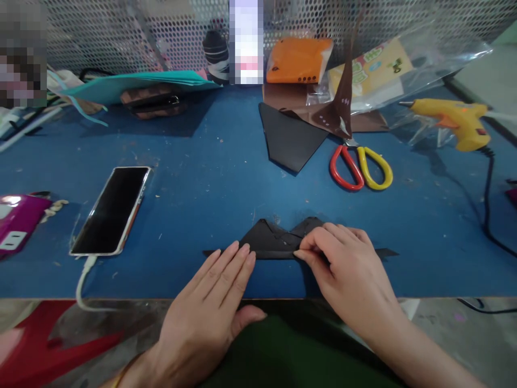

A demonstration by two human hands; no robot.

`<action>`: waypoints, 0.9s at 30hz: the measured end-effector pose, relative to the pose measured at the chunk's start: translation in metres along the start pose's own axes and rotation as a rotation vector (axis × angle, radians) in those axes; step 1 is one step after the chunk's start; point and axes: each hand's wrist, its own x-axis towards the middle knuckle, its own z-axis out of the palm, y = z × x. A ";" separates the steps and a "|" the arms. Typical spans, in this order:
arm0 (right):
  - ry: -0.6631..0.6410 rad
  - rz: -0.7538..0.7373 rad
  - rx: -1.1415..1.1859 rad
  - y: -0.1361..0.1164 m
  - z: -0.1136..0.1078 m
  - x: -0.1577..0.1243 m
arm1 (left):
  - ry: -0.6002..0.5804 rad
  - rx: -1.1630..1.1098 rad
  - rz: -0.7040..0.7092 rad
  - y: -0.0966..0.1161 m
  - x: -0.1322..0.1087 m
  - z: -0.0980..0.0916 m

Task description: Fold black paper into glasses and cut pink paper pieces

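A folded piece of black paper (264,240) lies near the front edge of the blue table, with two peaks along its far side and a narrow folded strip along its near side. My left hand (214,302) rests flat with fingers stretched out, its fingertips on the left part of the strip. My right hand (343,264) pinches the paper's near edge between thumb and curled index finger, right of the middle. That hand hides much of the paper's right half; a pointed end shows beyond it.
Scissors (359,167) with red and yellow handles lie beyond my right hand, beside a black paper piece (291,137). A yellow glue gun (452,116) with a cord stands at the right. A charging phone (113,210) lies left. Teal sheets (141,81) sit at the back.
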 end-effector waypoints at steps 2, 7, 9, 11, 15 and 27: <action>0.003 0.000 -0.010 0.001 0.000 0.000 | 0.019 0.010 -0.025 0.004 0.001 0.001; -0.016 -0.008 -0.028 0.001 0.000 0.001 | 0.011 0.022 -0.043 0.017 0.014 0.003; -0.002 -0.017 -0.028 0.002 0.000 0.002 | -0.036 0.017 -0.015 0.023 0.022 0.006; 0.008 -0.028 -0.032 0.002 0.001 0.002 | -0.077 0.014 0.040 0.030 0.030 0.009; 0.017 -0.047 -0.045 0.003 0.001 -0.001 | -0.104 0.039 0.096 0.038 0.036 0.018; 0.049 0.071 0.048 0.029 -0.024 -0.017 | -0.066 0.117 0.124 0.036 0.041 0.017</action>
